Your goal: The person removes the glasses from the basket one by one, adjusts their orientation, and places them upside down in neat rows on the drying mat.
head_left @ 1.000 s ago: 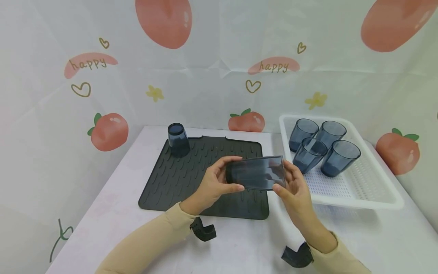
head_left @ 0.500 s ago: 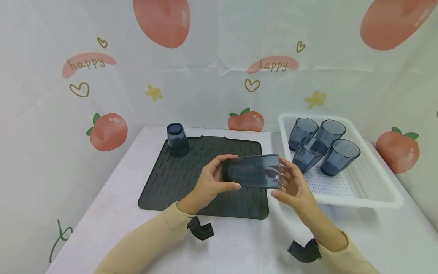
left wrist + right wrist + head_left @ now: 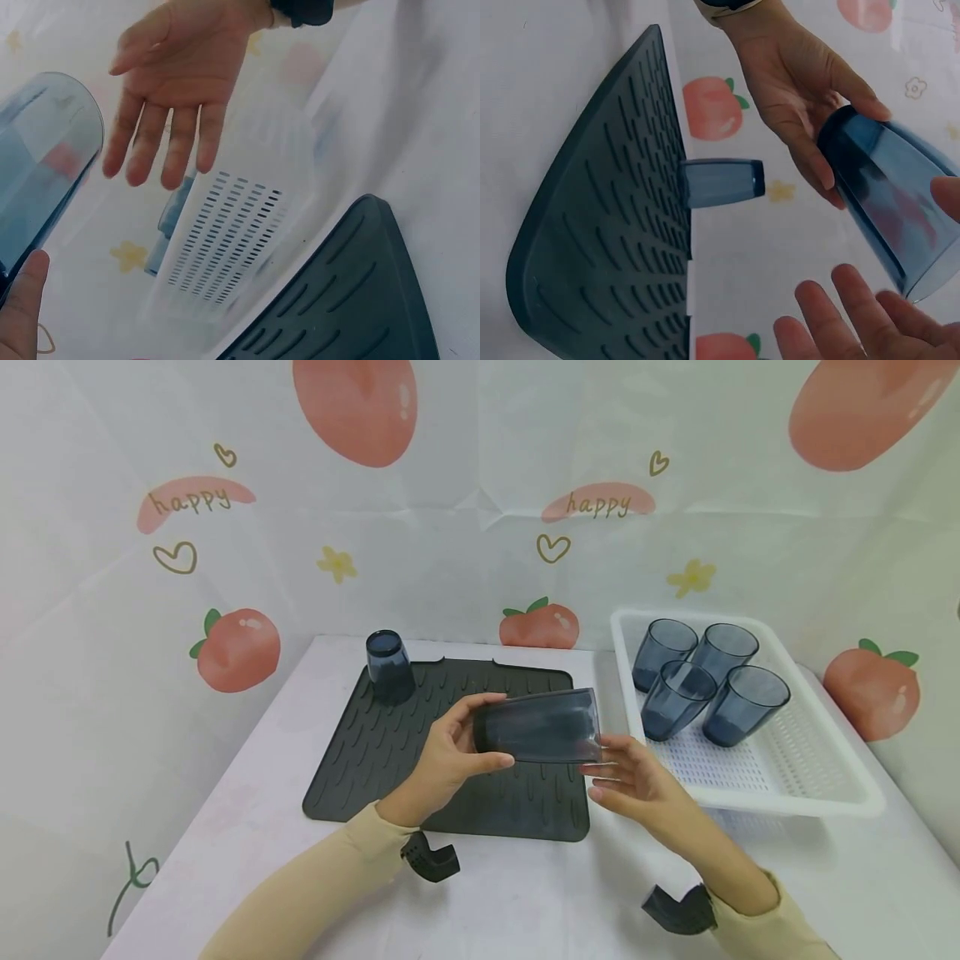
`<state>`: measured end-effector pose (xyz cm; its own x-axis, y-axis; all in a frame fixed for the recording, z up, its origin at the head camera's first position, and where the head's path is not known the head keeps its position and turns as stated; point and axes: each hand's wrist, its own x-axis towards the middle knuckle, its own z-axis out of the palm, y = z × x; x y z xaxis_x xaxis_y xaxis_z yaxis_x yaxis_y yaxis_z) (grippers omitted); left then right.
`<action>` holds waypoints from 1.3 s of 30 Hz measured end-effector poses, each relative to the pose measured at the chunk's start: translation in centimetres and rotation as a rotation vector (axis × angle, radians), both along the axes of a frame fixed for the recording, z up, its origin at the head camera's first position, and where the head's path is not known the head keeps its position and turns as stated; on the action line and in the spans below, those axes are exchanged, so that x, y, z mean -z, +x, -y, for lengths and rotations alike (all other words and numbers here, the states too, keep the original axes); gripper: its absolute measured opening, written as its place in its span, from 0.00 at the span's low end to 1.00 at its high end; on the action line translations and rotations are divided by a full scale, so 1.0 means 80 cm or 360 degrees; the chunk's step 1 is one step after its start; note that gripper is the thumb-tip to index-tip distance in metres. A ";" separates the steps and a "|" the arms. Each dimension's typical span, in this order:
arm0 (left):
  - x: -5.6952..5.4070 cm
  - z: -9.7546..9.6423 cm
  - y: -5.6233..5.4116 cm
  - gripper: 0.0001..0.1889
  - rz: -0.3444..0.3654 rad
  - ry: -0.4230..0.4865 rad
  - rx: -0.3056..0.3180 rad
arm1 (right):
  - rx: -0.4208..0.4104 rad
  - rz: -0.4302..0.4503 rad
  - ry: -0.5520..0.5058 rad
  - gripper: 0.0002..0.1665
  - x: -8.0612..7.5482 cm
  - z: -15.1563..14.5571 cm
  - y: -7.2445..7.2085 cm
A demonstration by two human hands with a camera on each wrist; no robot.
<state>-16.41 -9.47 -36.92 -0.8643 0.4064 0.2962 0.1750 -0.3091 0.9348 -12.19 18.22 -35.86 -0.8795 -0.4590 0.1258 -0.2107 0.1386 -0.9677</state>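
A: ok so the glass (image 3: 536, 728) drifted left and the right hand (image 3: 647, 787) came off it?

B: yep, right's open, fingers extended just beside the rim, gripping nothing. Left hand (image 3: 446, 762) has thumb and fingers round the base, glass sideways over the black mat (image 3: 358, 777). Four others (image 3: 677, 703) sit in the far-right white basket (image 3: 795, 803).

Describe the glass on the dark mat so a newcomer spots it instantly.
Find the dark ridged mat on the white table. A blue glass stands at its far left corner. Unlike the four glasses in the white basket or the sideways glass in the left hand, it is upside down.
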 end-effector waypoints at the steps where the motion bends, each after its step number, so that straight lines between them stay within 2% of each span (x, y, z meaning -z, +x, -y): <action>1: 0.000 0.001 0.000 0.42 0.0003 0.0001 -0.0001 | -0.0017 -0.0001 0.0020 0.31 0.001 -0.001 0.000; 7: 0.000 0.005 -0.002 0.41 -0.0016 0.0007 -0.0017 | -0.0110 -0.0011 0.0166 0.20 0.005 -0.004 -0.001; 14: 0.002 0.012 -0.006 0.42 -0.0042 -0.0022 -0.0052 | -0.0157 -0.0065 0.0314 0.20 0.006 -0.002 0.001; 22: 0.002 0.019 -0.010 0.42 -0.0040 -0.0052 -0.0102 | -0.0190 -0.0047 0.0350 0.20 0.011 -0.002 -0.001; 34: 0.001 0.030 -0.019 0.39 -0.0087 -0.0282 -0.0306 | -0.0217 -0.0001 0.0347 0.20 0.016 -0.003 -0.003; 39: 0.001 0.035 -0.024 0.38 -0.0085 -0.0314 -0.0363 | -0.0233 0.0002 0.0340 0.20 0.016 -0.003 -0.003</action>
<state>-18.36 -12.24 -37.00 -0.9252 0.2577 0.2784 0.2697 -0.0695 0.9604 -12.41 18.43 -37.17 -0.8019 -0.5974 0.0111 -0.2421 0.3079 -0.9201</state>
